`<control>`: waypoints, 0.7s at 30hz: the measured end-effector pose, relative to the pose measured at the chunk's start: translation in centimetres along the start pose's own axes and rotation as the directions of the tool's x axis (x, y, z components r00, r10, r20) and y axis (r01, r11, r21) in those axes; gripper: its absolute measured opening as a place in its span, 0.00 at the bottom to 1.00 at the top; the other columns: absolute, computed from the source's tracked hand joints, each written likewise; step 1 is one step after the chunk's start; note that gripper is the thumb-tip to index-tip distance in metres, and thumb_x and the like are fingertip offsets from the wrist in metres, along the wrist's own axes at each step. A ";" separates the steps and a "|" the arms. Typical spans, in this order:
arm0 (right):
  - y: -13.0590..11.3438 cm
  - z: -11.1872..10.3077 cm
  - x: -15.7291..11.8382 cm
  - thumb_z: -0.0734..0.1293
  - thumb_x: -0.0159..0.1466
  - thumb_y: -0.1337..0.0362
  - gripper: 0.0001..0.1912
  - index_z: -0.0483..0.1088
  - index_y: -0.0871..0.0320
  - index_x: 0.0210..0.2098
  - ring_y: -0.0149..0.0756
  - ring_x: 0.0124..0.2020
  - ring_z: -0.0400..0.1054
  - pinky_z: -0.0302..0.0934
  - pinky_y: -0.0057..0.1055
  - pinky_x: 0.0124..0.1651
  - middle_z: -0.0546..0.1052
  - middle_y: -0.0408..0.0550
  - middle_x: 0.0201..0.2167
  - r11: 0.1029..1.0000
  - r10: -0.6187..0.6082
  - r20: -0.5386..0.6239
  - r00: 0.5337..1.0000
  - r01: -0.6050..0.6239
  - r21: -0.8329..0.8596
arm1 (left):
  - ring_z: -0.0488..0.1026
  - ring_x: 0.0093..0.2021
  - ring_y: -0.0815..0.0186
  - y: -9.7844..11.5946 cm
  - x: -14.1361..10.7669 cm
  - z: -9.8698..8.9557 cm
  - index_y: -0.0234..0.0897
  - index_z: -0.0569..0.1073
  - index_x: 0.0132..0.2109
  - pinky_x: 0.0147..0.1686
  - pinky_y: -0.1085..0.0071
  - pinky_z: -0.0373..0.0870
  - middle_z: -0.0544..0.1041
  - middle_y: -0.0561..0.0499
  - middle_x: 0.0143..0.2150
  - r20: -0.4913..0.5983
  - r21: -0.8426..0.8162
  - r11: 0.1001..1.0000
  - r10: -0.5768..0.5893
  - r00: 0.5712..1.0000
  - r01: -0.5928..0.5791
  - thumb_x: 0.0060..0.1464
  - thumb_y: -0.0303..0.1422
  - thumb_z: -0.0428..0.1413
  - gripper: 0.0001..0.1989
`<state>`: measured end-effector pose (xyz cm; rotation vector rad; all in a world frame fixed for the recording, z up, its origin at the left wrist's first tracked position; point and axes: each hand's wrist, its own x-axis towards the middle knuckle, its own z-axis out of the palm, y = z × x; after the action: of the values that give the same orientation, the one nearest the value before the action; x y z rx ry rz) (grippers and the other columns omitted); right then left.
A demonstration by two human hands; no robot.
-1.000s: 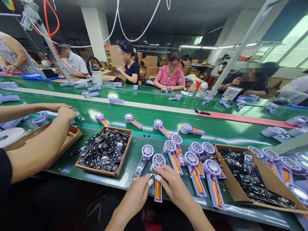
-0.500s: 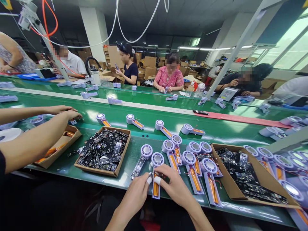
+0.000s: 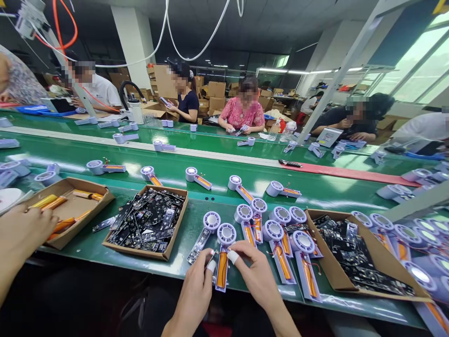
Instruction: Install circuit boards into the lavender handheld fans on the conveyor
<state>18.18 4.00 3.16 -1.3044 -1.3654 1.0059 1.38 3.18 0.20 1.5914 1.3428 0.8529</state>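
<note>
A small lilac handheld fan [image 3: 222, 269] with an opened handle lies in front of me, an orange battery showing in the handle. My left hand [image 3: 196, 285] is closed just left of it, pinching a thin dark circuit board [image 3: 211, 257], mostly hidden by the fingers. At the fan's neck, my right hand [image 3: 257, 276] has thumb and forefinger pinched together; what is between them is too small to make out. Both thumbs wear white finger covers. Beside my left hand lies another fan [image 3: 212, 221] with a circuit board along its handle.
A cardboard tray [image 3: 168, 256] of circuit boards stands left, another tray [image 3: 336, 281] right. At far left a co-worker's hand [image 3: 26, 229] reaches into a box [image 3: 101, 201] of orange batteries. Several fans [image 3: 274, 230] crowd the right side. More fans lie along the green conveyor [image 3: 168, 161].
The co-worker's arms have drawn back from the conveyor, and one hand is now at the battery box. A fan now lies where they were. My hands have parted slightly, uncovering more of the fan's handle.
</note>
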 end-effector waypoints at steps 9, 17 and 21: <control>-0.3 0.5 0.2 0.62 0.64 0.73 0.09 0.73 0.56 0.35 0.39 0.36 0.67 0.61 0.34 0.38 0.73 0.46 0.33 0.833 -0.187 0.132 0.974 0.228 -0.505 | 0.71 0.25 0.65 0.7 -0.1 0.0 0.41 0.63 0.48 0.27 0.71 0.67 0.77 0.53 0.32 -0.014 -0.146 0.983 -0.111 0.994 0.108 0.62 0.36 0.45 0.09; -1.5 1.1 0.4 0.67 0.59 0.77 0.09 0.68 0.57 0.28 0.40 0.31 0.64 0.57 0.35 0.32 0.72 0.46 0.30 0.313 -0.344 0.338 0.876 0.446 -0.839 | 0.74 0.30 0.64 1.5 -0.4 0.2 0.40 0.70 0.46 0.26 0.72 0.68 0.78 0.48 0.39 -0.042 -0.058 0.998 -0.012 0.999 0.009 0.60 0.33 0.45 0.11; -1.7 1.2 0.5 0.67 0.59 0.77 0.09 0.68 0.57 0.28 0.41 0.31 0.63 0.55 0.36 0.31 0.72 0.47 0.30 0.216 -0.331 0.436 0.837 0.517 -0.828 | 0.73 0.26 0.64 1.7 -0.5 0.1 0.39 0.71 0.46 0.24 0.73 0.67 0.78 0.49 0.34 -0.040 -0.047 0.999 -0.018 0.999 0.017 0.60 0.33 0.46 0.12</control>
<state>16.66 4.40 4.60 -1.4407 -2.4653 -0.2395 2.05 2.61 1.70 1.5318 1.3538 0.9038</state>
